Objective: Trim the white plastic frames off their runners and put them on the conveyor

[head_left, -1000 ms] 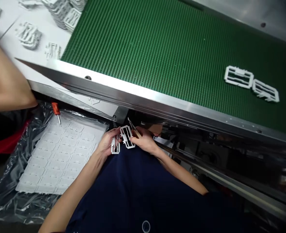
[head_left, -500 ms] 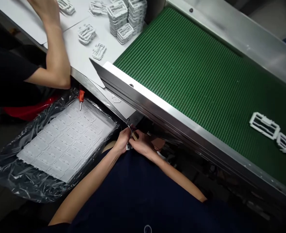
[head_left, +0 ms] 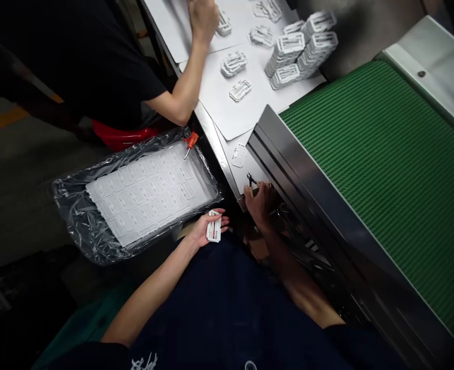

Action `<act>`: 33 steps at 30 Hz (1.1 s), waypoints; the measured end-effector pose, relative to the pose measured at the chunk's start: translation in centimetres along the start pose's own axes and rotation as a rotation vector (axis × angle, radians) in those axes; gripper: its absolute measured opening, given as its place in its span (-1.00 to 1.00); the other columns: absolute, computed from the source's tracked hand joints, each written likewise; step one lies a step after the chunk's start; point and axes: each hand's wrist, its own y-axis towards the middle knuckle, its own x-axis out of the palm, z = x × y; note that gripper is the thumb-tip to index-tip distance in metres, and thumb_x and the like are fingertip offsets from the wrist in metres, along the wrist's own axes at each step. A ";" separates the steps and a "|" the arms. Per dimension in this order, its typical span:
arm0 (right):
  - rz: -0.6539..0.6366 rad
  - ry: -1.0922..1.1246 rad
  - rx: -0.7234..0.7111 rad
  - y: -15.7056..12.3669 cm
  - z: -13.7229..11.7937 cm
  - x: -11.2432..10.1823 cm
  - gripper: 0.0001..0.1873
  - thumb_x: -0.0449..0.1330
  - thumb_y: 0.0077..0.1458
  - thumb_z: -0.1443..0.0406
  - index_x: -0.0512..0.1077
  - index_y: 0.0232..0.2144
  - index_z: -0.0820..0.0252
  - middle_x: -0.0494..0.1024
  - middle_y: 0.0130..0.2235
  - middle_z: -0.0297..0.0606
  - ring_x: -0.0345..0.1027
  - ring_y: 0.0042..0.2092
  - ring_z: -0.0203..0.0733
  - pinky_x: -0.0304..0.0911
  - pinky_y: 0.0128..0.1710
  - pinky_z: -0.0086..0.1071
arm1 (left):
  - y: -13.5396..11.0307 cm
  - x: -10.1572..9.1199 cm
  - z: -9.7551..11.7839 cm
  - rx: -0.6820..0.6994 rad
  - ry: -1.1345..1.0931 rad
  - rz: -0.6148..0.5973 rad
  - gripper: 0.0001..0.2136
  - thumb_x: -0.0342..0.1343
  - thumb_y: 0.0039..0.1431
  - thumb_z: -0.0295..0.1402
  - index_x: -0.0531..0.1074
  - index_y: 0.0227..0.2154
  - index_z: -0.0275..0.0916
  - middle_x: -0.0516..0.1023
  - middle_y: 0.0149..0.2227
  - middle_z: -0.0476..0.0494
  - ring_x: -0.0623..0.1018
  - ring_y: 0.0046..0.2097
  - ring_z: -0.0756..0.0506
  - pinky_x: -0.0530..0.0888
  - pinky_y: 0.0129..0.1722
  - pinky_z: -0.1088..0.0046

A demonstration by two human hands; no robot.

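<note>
Punched sheet on plastic film, conveyor belt right

Navy short-sleeved shirt, white chest lettering

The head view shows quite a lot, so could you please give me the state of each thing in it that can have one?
Left hand, palm up, holding white plastic pieces
Right hand, curled around side cutters
Orange-handled screwdriver, lying on clear plastic film
White moulded sheet, flat on the film
White frames, stacked in piles
</note>
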 end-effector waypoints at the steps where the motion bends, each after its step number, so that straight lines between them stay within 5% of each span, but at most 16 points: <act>1: 0.018 -0.054 -0.036 0.5 0.3 0.6 -0.37 0.08 0.09 0.07 0.23 0.08 0.42 0.30 0.06 0.20 0.10 0.14 0.12 0.02 0.10 -0.07 | -0.3 -0.9 0.4 0.017 0.002 0.014 -0.81 0.15 0.00 -0.51 0.42 -0.26 -0.30 0.51 -0.37 -0.19 0.55 -0.36 -0.09 0.54 -0.37 0.38; 6: 0.131 -0.330 -0.252 1.2 2.2 2.0 -0.25 0.07 0.09 -0.04 0.19 0.15 0.40 0.25 0.10 0.20 0.04 0.17 0.17 -0.01 0.11 0.00 | -1.9 -8.5 3.9 0.121 0.119 0.250 -0.82 0.12 0.08 -0.44 0.41 -0.22 -0.29 0.48 -0.38 -0.13 0.50 -0.45 -0.01 0.49 -0.46 0.47; 10: 0.152 -0.271 -0.386 -0.2 1.2 2.2 -0.38 0.01 0.16 0.03 0.23 0.11 0.38 0.19 0.16 0.13 -0.01 0.21 0.06 -0.05 0.18 -0.06 | -2.8 -16.3 6.2 0.100 0.333 0.576 -0.80 0.10 0.15 -0.45 0.36 -0.15 -0.31 0.46 -0.34 -0.09 0.50 -0.38 -0.03 0.48 -0.39 0.43; 12: 0.026 -0.177 -0.435 -1.5 -0.7 3.0 -0.52 -0.05 0.22 0.12 0.27 0.06 0.33 0.21 0.16 0.06 -0.01 0.22 -0.04 -0.06 0.20 -0.12 | -2.9 -19.6 6.5 0.051 0.476 0.756 -0.81 0.09 0.19 -0.38 0.37 -0.15 -0.33 0.46 -0.28 -0.12 0.49 -0.33 -0.06 0.47 -0.33 0.35; 16: -0.452 -0.099 -0.440 -4.2 -5.2 6.7 -0.60 -0.11 0.25 0.24 0.30 0.03 0.29 0.25 0.14 -0.02 0.07 0.19 -0.14 -0.01 0.19 -0.26 | -2.9 -24.3 6.0 -0.073 0.761 0.985 -0.80 0.14 0.16 -0.30 0.42 -0.21 -0.32 0.45 -0.14 -0.18 0.46 -0.10 -0.17 0.41 -0.11 0.17; 19: -0.681 -0.134 -0.430 -5.1 -7.3 10.7 -0.66 -0.02 0.22 0.26 0.36 -0.02 0.25 0.36 0.06 -0.09 0.23 0.08 -0.18 0.13 0.09 -0.36 | -3.0 -26.7 5.3 -0.183 0.893 1.051 -0.80 0.16 0.15 -0.31 0.43 -0.21 -0.31 0.44 -0.08 -0.20 0.41 0.00 -0.21 0.34 -0.01 0.09; 25: -0.957 -0.332 -0.187 -4.0 -8.8 18.6 -0.67 0.11 0.18 0.19 0.35 -0.07 0.29 0.42 -0.06 -0.14 0.35 -0.08 -0.15 0.31 -0.09 -0.16 | -1.8 -30.1 5.2 -0.359 0.936 1.111 -0.69 0.16 0.15 -0.27 0.38 -0.09 -0.31 0.40 -0.01 -0.24 0.42 0.00 -0.22 0.39 -0.05 0.13; 29: -0.989 -0.426 -0.055 -3.8 -9.3 21.6 -0.65 0.13 0.17 0.20 0.34 -0.05 0.28 0.39 -0.02 -0.13 0.34 -0.05 -0.13 0.31 -0.09 -0.15 | 0.0 -31.1 5.6 -0.434 0.915 1.149 -0.72 0.16 0.15 -0.25 0.40 -0.14 -0.33 0.44 -0.08 -0.23 0.46 -0.06 -0.19 0.42 -0.11 0.19; 33: -0.967 -0.436 -0.024 -4.1 -9.1 22.4 -0.64 0.11 0.17 0.20 0.31 -0.01 0.26 0.38 0.00 -0.13 0.32 -0.03 -0.12 0.30 -0.07 -0.12 | 0.4 -31.3 5.5 -0.415 0.889 1.157 -0.72 0.17 0.14 -0.23 0.41 -0.18 -0.33 0.47 -0.14 -0.22 0.49 -0.11 -0.18 0.43 -0.13 0.20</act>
